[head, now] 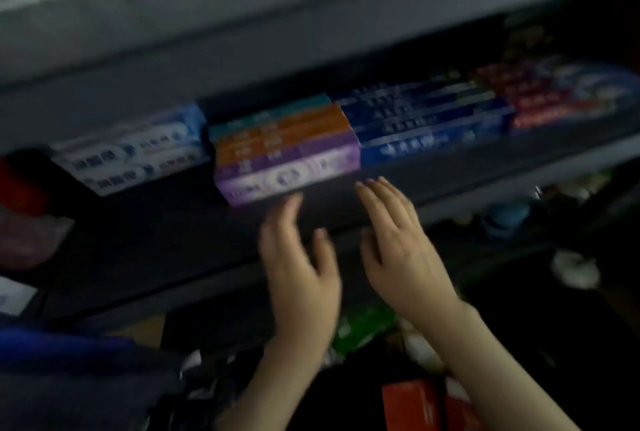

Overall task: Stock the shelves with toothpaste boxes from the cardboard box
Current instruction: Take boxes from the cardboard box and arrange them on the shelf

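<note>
While the frame is motion-blurred, both my hands show in front of the dark shelf. My left hand is spread open, fingers loose, holding nothing; its fingertips sit just below the purple toothpaste box, contact cannot be told. My right hand is also open and empty, fingers extended toward the shelf, near the purple box's right end. Purple box lies at the front of a stack with orange boxes and a teal one behind. White-and-blue boxes lie to the left, dark blue boxes to the right, red boxes farther right.
</note>
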